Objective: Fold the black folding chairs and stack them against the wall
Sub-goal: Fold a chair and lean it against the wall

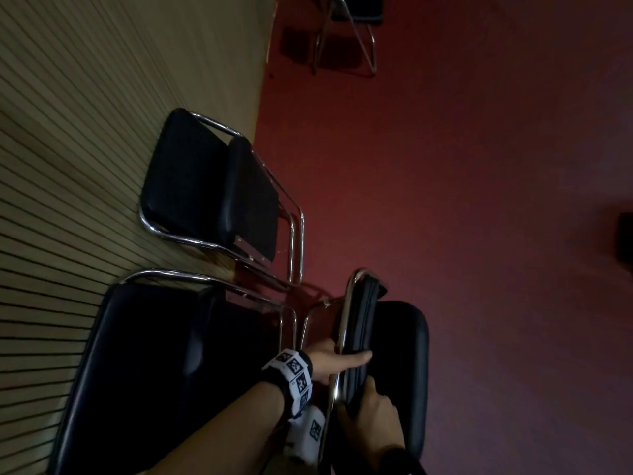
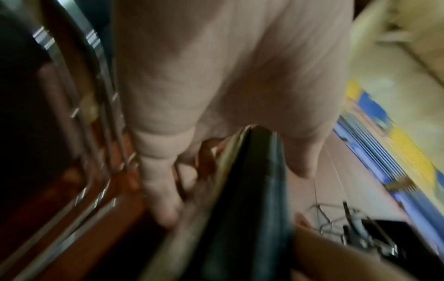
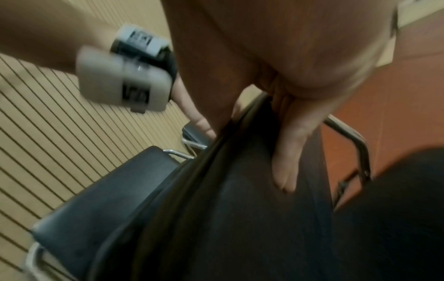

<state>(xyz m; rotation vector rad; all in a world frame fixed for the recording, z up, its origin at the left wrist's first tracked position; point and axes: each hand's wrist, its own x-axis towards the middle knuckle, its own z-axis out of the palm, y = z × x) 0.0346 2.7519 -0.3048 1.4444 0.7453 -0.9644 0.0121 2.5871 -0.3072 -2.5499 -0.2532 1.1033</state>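
A black folding chair (image 1: 400,354) with a chrome frame stands nearly folded at the bottom centre, its padded edge pointing up. My left hand (image 1: 342,361) grips that top edge, thumb over one side and fingers behind; the left wrist view shows the left hand (image 2: 235,193) straddling the chair's black edge (image 2: 240,247). My right hand (image 1: 371,402) holds the same edge just below. In the right wrist view the right hand (image 3: 252,152) has its fingers (image 3: 286,167) laid down the chair's pad (image 3: 240,218). Two folded chairs (image 1: 212,186) (image 1: 154,371) lean on the slatted wall (image 1: 68,132).
An unfolded black chair (image 1: 352,25) stands at the top on the red carpet (image 1: 479,166). A dark object (image 1: 625,238) sits at the right edge. The held chair is a short gap to the right of the nearer leaning chair.
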